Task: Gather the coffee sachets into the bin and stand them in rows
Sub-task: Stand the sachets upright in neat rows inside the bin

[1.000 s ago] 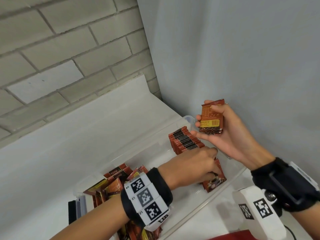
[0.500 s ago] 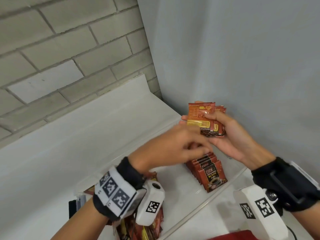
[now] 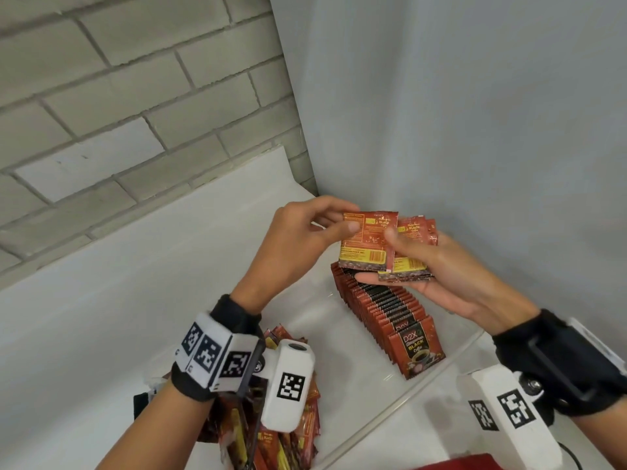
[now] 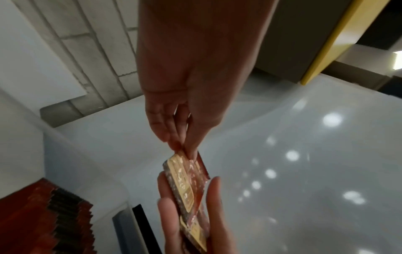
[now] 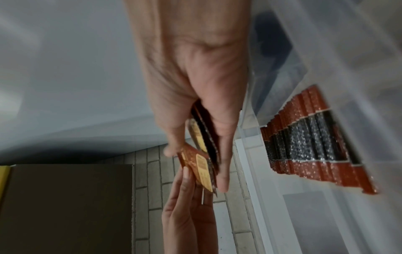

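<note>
Head view: the left hand (image 3: 298, 239) pinches one coffee sachet (image 3: 368, 240) by its left edge between thumb and fingertips, while the right hand (image 3: 437, 276) cradles a small fanned stack of sachets (image 3: 412, 252), its thumb pressed on the front one. Both hover above the clear bin (image 3: 437, 371) on the white bench (image 3: 101, 283), where a row of sachets (image 3: 383, 310) already stands on edge; a loose heap (image 3: 295, 432) lies at the bin's near-left end, partly behind the left wrist. To do this step well, I judge the single sachet should be squared against the stack, same face and same way up, before the bundle goes down against the row's end, so nothing tips. The front standing sachet reads "D2X" and "BLACK Coffee"; the held ones show "BLACK" and a yellow panel whose print is too small to read.

Left wrist view: the left hand's fingertips (image 4: 185, 146) close on the sachet's corner; the right hand's fingers frame the stack from below.

Right wrist view: blurred, but thumb and fingers clamp the stack (image 5: 204, 137), and the standing row (image 5: 315, 142) shows through the bin wall.
</note>
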`<state>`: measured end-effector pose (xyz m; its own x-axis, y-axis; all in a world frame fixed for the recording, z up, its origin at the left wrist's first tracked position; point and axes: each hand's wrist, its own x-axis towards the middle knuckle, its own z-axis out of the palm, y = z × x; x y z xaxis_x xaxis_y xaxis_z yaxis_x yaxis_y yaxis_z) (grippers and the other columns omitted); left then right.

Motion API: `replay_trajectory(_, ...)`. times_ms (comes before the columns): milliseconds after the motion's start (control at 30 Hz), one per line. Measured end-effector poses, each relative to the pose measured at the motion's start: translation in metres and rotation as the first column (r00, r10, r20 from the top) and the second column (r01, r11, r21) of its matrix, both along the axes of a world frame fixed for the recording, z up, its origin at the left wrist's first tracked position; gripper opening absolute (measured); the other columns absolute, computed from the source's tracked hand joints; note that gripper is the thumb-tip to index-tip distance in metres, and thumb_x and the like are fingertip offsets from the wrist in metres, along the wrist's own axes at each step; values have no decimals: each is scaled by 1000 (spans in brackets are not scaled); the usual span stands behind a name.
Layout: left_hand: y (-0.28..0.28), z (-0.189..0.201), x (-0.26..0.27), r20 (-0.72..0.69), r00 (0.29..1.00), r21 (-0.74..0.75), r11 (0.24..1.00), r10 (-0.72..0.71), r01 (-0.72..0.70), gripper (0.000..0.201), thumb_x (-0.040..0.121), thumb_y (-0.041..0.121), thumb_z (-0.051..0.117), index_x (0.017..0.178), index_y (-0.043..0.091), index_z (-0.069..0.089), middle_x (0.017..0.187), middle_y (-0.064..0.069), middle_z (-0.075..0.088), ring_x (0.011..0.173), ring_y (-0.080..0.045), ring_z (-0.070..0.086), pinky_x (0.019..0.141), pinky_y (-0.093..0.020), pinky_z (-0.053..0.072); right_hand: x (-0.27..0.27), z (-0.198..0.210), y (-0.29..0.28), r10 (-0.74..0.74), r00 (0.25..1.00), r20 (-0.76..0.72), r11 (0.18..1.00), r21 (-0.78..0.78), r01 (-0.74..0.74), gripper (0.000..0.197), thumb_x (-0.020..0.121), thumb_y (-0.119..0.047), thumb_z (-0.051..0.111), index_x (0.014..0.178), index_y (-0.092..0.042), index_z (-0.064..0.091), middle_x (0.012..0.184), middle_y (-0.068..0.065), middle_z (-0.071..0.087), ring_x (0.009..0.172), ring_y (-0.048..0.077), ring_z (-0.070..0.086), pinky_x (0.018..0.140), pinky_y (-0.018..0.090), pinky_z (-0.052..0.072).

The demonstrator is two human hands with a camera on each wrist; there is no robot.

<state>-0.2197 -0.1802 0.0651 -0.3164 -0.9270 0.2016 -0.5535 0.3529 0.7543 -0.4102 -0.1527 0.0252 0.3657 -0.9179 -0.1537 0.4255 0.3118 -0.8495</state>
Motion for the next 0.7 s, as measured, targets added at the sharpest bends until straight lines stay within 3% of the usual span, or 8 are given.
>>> replay_trajectory(100, 4, 5, 3, -152, 987, 17, 998, -51, 55, 17, 85, 21, 69, 102, 18, 71, 95, 1, 73, 92, -12, 67, 85, -31, 55, 0, 0, -2, -1, 1000, -21, 1000, 8, 2, 60, 79, -49, 49, 122, -8, 58, 112, 19, 69, 103, 33, 67, 86, 40, 55)
replay_trajectory(200, 10, 8, 4, -246, 960, -1, 990, -137, 141, 15, 81, 18, 71, 95, 17, 71, 94, -2, 73, 92, -17, 68, 88, -38, 55, 1, -3, -5, -18, 999, -39, 1000, 14, 18, 67, 78, -54, 48, 122, -5, 58, 110, 22, 69, 102, 34, 67, 89, 40, 54)
replay_trajectory(333, 14, 4, 8, -323, 912, -58, 967, -254, 249, 11, 80, 14, 68, 89, 10, 71, 95, -3, 73, 96, -20, 68, 90, -36, 54, 1, -5, -7, -7, 1000, -8, 1000, 15, 7, 66, 72, -46, 62, 120, -2, 57, 100, 29, 69, 86, 34, 72, 77, 37, 60)
replay_trajectory(400, 12, 0, 10, -339, 898, -53, 958, -281, 280, 7, 82, 8, 68, 88, 9, 73, 98, -1, 73, 99, -19, 68, 90, -34, 54, -1, -6, -6, 21, 1000, -4, 1000, -8, -21, 58, 71, -37, 67, 117, -2, 62, 98, 29, 69, 83, 32, 72, 79, 38, 59)
replay_trajectory(567, 6, -9, 16, -308, 919, -44, 969, -246, 245, 9, 87, 14, 68, 93, 11, 73, 106, -7, 69, 105, -20, 63, 88, -41, 55, -2, -6, -7, -17, 1000, -21, 999, -52, 15, 37, 76, -12, 65, 112, -11, 65, 99, 13, 72, 85, 22, 71, 72, 28, 59)
replay_trajectory(700, 8, -13, 16, -255, 951, -11, 984, -176, 179, 23, 94, 1, 55, 102, 13, 72, 98, -8, 69, 92, -18, 66, 79, -27, 56, -1, -6, -6, -72, 997, -30, 995, -67, 70, 39, 76, -5, 65, 113, -13, 63, 103, 11, 72, 90, 24, 71, 76, 31, 59)
